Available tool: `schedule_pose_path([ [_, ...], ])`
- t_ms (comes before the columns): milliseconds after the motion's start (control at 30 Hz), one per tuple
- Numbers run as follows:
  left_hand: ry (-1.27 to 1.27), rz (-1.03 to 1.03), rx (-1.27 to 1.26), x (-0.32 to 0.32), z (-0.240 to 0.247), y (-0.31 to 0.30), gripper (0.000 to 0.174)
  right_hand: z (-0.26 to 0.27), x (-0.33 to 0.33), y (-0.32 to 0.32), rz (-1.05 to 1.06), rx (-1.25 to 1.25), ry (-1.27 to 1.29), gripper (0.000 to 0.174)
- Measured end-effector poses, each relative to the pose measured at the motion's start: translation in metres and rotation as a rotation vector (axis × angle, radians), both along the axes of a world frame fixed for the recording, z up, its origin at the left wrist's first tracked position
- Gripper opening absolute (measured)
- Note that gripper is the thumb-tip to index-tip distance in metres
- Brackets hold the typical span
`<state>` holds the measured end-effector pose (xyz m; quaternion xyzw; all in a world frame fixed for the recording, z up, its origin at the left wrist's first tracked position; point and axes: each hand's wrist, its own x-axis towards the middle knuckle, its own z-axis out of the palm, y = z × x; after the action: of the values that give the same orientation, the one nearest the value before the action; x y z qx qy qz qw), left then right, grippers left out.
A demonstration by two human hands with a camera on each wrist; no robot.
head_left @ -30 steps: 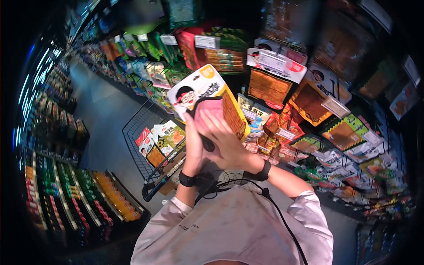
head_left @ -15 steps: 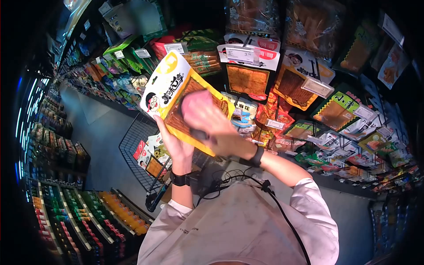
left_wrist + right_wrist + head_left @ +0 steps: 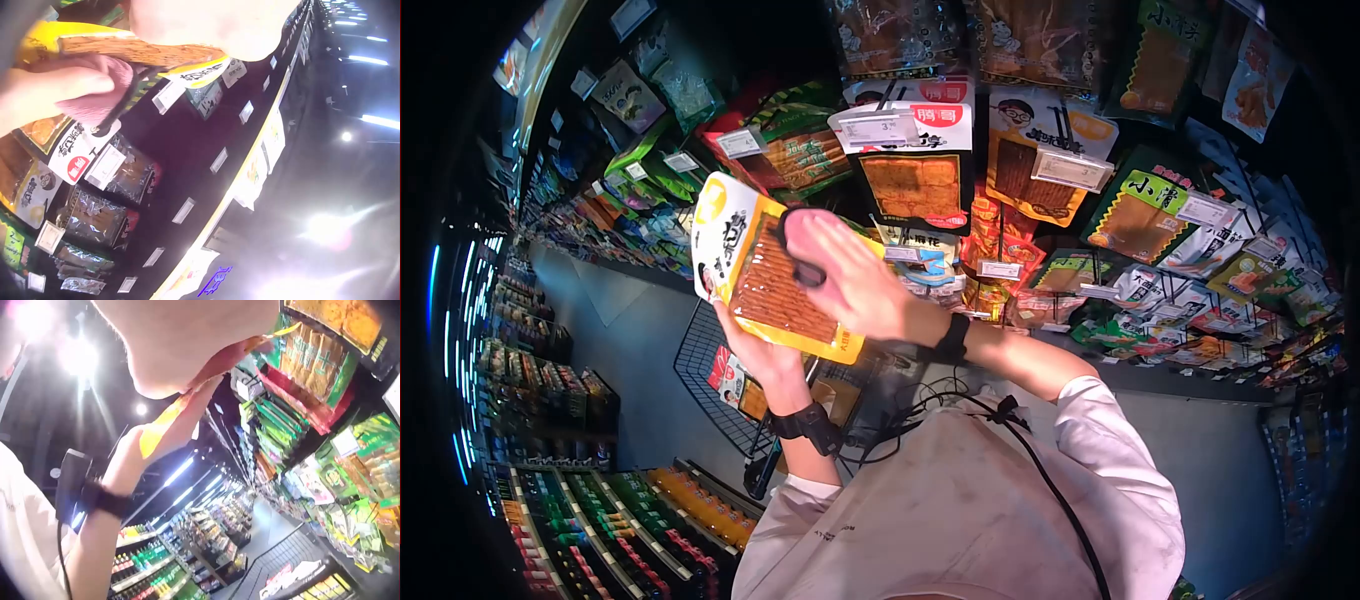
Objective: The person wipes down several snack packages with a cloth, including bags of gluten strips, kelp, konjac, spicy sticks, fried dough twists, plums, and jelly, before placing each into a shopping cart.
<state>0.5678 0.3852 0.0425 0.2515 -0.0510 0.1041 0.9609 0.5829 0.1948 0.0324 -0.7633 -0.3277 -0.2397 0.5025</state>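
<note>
A yellow and white snack packet (image 3: pixel 775 295) with a clear window onto brown strips is held up, tilted, in front of the body. My left hand (image 3: pixel 762 352) grips its lower left edge, the palm behind it. Flat over the packet's front lies my right hand (image 3: pixel 862 292), its fingers stretched out. Beneath those fingers is a soft pink pad (image 3: pixel 100 111) with a dark edge, pressed to the packet's face. In the left wrist view the packet shows nearly edge-on. The left fingers behind the packet are hidden in the head view.
Hanging packets (image 3: pixel 915 185) with price tags fill the shelf ahead and to the right. A black wire shopping cart (image 3: pixel 700 350) with several packs inside stands at the lower left. Rows of bottles (image 3: pixel 615 520) line the near left. A black cable (image 3: pixel 1050 490) runs over the shirt.
The packet has swung left and turned its window face toward the camera. Across that face the right hand has shifted with the pink pad. The view has turned right along the shelf.
</note>
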Motion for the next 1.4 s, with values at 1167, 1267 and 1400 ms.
schedule_pose_path([
  [1167, 0.159, 0.256, 0.234, -0.046, 0.014, -0.155, 0.069, -0.025, -0.004, -0.092, 0.455, -0.099, 0.188, 0.073],
  [1267, 0.139, 0.414, 0.231, -0.049, 0.020, -0.157, 0.066, -0.034, -0.009, -0.090, 0.373, -0.066, 0.250, 0.072],
  [1400, 0.158, 0.459, 0.231, -0.052, 0.032, -0.141, 0.074, -0.033, -0.025, -0.095, 0.589, -0.053, 0.231, 0.086],
])
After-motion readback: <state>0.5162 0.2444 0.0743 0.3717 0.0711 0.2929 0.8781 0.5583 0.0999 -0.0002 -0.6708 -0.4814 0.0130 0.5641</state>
